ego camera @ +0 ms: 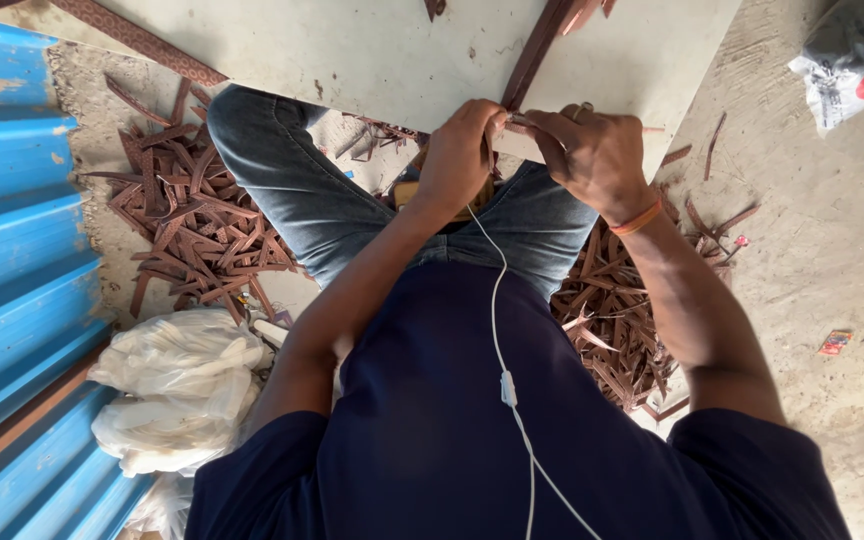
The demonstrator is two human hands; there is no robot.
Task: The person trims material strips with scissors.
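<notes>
Dark shirt (432, 430) and white earphone cable (500, 330) nearest; both hands met on a brown strip (537, 50) at the edge of a pale board (352, 50).
Strip ran long-axis up and slightly right, away from the hands, near end between them. Left hand (457, 155) pinched shut on its end; right hand (592, 155) also closed on it. Brown offcuts (187, 225) piled on both sides of the knees.
</notes>
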